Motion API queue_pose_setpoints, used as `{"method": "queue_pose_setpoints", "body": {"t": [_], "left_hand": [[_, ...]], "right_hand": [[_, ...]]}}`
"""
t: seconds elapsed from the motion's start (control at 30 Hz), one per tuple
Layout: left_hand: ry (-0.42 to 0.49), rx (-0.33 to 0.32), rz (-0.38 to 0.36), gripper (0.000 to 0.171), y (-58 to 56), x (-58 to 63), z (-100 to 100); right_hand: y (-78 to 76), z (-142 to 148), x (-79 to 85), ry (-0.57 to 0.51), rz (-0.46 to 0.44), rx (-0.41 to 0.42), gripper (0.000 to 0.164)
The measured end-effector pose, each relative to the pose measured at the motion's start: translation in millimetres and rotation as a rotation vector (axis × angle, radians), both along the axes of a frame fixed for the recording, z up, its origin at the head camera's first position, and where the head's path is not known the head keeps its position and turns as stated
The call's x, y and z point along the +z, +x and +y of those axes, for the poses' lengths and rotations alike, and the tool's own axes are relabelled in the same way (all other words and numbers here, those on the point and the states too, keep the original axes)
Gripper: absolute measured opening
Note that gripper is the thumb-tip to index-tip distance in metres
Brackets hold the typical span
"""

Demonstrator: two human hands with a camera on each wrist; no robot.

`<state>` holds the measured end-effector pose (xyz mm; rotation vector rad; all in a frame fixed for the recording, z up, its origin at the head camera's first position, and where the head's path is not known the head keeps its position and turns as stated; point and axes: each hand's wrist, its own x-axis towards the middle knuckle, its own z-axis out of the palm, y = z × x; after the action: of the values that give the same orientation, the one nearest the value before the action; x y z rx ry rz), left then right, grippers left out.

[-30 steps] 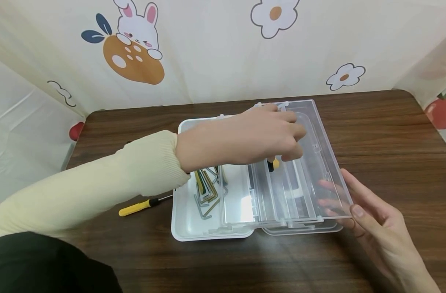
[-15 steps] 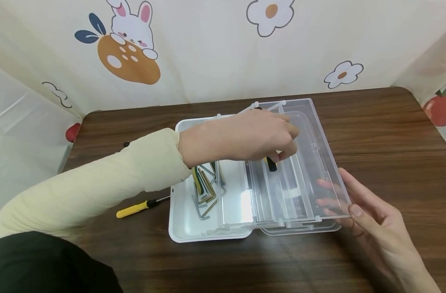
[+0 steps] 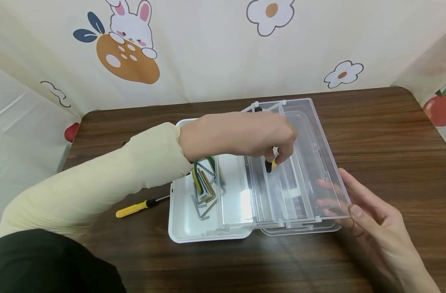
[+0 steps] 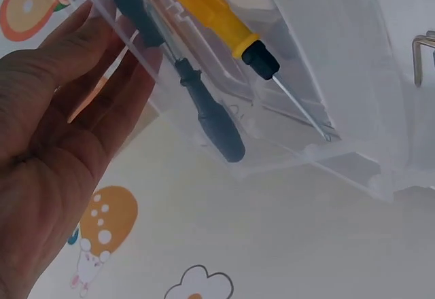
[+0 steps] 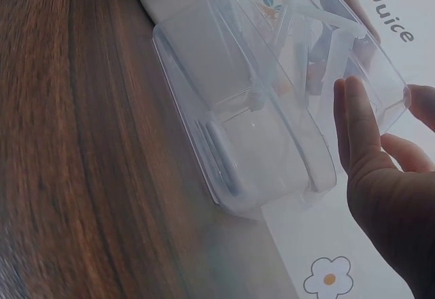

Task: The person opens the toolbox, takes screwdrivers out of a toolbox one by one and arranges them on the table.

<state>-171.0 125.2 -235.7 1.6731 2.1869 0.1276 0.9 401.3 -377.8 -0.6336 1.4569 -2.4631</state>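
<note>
My left hand reaches over a white box to its clear fold-out tray. Thumb and fingertips pinch a yellow-and-black handle; the rest of it is hidden. The left wrist view has a yellow screwdriver and a dark-handled screwdriver lying in the clear plastic. At the tray's near right corner, my right hand holds the edge, thumb in front and fingers behind, seen through the plastic. The right wrist view shows this hand against the tray.
Several hex keys lie in the white box, some in a green-and-yellow holder. A yellow screwdriver rests on the wooden table, left of the box. Under the raised tray sits another clear compartment. A printed cloth hangs behind.
The left hand's fingers were spread over the tray; now they are curled on the handle, which has turned slightly. The right hand keeps its hold on the tray corner.
</note>
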Motion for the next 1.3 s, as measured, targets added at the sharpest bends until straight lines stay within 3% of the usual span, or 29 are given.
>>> {"method": "queue_pose_setpoints", "body": {"t": [0.17,0.43,0.77,0.87,1.13,1.3], "left_hand": [[0.031,0.023,0.01,0.008,-0.1,-5.0,-0.1],[0.05,0.033,-0.021,0.009,-0.6,-9.3,-1.4],[0.011,-0.017,-0.024,0.041,-0.9,-5.0,-2.2],[0.0,-0.016,-0.023,0.042,-0.2,-3.8,-2.2],[-0.008,-0.012,-0.025,0.025,1.1,-2.6,0.3],[0.005,-0.041,0.028,0.014,2.8,-6.5,2.6]], "right_hand": [[0.4,0.5,0.2,0.013,-0.01,0.001,0.058],[0.6,1.1,0.4,0.017,-0.011,0.002,0.059],[1.2,1.6,1.3,0.041,-0.014,-0.01,0.059],[1.0,1.7,1.2,0.033,-0.011,-0.009,0.059],[1.1,2.1,1.4,0.034,0.004,0.0,0.059],[1.7,2.2,2.6,0.057,-0.003,-0.012,0.059]]}}
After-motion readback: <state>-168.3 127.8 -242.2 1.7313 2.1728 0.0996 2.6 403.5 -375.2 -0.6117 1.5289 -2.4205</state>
